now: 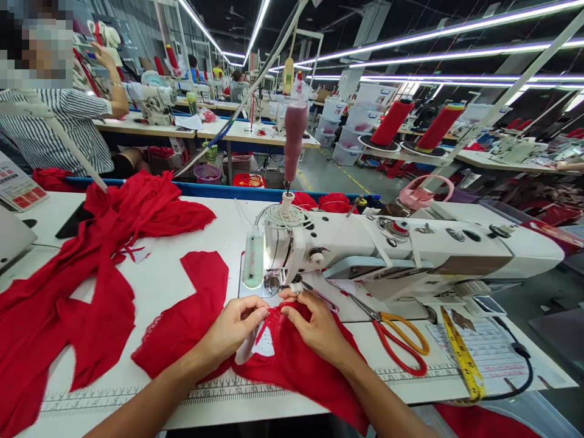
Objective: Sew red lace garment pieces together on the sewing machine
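Observation:
A red fabric piece (298, 365) lies at the front of the table, just before the needle area of a white sewing machine (356, 249). A white patch with dark specks (264, 344) shows in its middle, crossed by a thin red strip. My left hand (237, 325) pinches the fabric's upper edge between thumb and fingertips. To the right, my right hand (317, 325) grips the same edge, thumb on top and fingers partly hidden. Both hands are close below the presser foot (272, 283). Another red piece (182, 331) with a lacy edge lies left of my left forearm.
Long red cloth pieces (104, 267) heap over the table's left side. Orange-and-red-handled scissors (396, 340) lie right of my right hand, near a yellow tape measure (463, 359) on a printed sheet (495, 356). Beyond, a person in a striped shirt (68, 125) sits at another machine.

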`<state>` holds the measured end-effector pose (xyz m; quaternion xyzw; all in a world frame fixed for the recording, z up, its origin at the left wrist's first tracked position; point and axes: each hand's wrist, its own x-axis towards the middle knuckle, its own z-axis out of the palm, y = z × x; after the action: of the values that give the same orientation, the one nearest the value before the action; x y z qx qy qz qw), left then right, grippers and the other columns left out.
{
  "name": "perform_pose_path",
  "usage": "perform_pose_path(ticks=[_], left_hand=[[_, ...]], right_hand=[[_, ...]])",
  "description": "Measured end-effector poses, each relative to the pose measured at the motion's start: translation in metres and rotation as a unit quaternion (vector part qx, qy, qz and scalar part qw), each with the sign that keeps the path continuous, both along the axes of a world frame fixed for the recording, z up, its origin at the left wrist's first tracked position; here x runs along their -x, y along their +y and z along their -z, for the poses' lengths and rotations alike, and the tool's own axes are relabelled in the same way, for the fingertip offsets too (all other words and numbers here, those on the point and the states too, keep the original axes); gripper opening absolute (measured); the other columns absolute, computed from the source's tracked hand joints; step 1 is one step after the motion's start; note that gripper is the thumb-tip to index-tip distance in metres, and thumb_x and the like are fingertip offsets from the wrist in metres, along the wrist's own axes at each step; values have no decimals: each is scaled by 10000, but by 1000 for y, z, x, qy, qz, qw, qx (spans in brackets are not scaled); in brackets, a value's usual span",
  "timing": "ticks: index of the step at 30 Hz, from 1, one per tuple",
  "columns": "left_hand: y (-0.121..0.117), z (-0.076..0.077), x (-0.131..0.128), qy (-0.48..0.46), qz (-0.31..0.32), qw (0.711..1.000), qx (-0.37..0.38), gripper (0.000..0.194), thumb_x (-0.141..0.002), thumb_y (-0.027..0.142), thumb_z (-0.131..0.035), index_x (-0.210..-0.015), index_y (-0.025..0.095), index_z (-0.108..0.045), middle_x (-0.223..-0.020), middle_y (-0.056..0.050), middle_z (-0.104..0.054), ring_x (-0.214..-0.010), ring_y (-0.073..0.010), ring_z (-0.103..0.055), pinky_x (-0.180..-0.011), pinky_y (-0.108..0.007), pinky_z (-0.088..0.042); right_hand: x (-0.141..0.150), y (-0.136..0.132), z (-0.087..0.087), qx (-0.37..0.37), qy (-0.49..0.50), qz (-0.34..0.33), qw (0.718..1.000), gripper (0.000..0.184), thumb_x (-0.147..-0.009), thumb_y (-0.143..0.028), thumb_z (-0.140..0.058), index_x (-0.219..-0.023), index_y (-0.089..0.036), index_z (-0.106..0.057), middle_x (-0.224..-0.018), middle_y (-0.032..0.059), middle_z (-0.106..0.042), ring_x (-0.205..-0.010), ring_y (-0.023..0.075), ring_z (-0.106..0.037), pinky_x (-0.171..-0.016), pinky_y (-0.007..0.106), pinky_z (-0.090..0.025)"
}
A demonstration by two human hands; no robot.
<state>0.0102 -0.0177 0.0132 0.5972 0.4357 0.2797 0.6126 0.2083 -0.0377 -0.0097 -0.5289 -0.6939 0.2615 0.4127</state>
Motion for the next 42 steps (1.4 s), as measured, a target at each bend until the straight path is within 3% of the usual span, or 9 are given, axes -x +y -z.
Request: perform_pose_path(ticks=[6, 13, 17, 29, 37, 42], left_hand=[[0, -3, -2, 14, -8, 1000, 16, 386, -827, 548, -557, -788, 165, -582, -618, 39, -442, -572, -115, -387, -543, -224, -336], [-1, 1, -3, 19, -10, 1000, 12, 387, -838, 536, -545, -824, 154, -600, -663, 20, -487, -608, -123, -421, -574, -231, -364], [-2, 1, -4, 18, -9, 1000, -2, 391, -843, 531, -544, -814, 146, -606, -693, 8, -503, -631, -125, -417, -589, -233, -364], [-3, 5, -2, 14, -4, 1000, -6, 366, -874, 512, -538, -817, 157, -604, -730, -4, -536, -666, -136, -445, -622, -234, -381], [-4, 6, -2, 20, -3, 1000, 10, 379, -897, 534, -515, -818, 169, -577, -635, 37, -460, -572, -112, -387, -538, -215, -327], [-4, 6, -2, 15, -1, 1000, 7, 400, -881, 545, -533, -833, 153, -595, -667, 27, -468, -608, -117, -400, -571, -219, -351]], right_hand=[[-2, -2, -3, -22, -5, 3, 1000, 125, -894, -213, -605, -994, -249, -670, -1004, 18, -735, -963, 208, -667, -901, 368, -501], [-2, -7, -3, -131, -78, -9, 988, 223, -922, -180, -607, -1121, -279, -628, -963, -15, -745, -887, 185, -674, -1023, 415, -405], [1, -10, -4, -168, -95, -34, 981, 269, -943, -167, -590, -1187, -279, -581, -862, -33, -732, -812, 168, -671, -1017, 409, -392], [-1, -11, -5, -147, -128, -15, 981, 230, -952, -188, -543, -1155, -282, -598, -900, 7, -742, -844, 197, -684, -1006, 445, -429], [-1, -9, -4, -154, -121, 7, 981, 240, -928, -168, -566, -1132, -287, -613, -903, -6, -750, -840, 194, -695, -999, 431, -438], [0, -9, -4, -158, -123, 4, 980, 226, -932, -168, -560, -1120, -281, -616, -895, -6, -752, -830, 192, -694, -992, 436, -438]])
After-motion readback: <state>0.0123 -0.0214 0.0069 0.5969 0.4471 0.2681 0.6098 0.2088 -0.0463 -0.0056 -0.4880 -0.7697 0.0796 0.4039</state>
